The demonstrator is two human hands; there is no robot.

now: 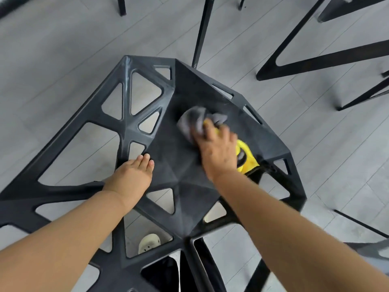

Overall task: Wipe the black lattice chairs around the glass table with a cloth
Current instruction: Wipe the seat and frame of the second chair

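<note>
Two hands on chair (181,165): right hand (219,152) grip clenched around cloth (193,121); left hand (132,175) flat, released

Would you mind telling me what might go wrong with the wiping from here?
The cloth is bunched under the right hand, so its loose edge could snag in the chair seat's openings. The left hand rests beside one hole; its fingers might slip in.
</note>
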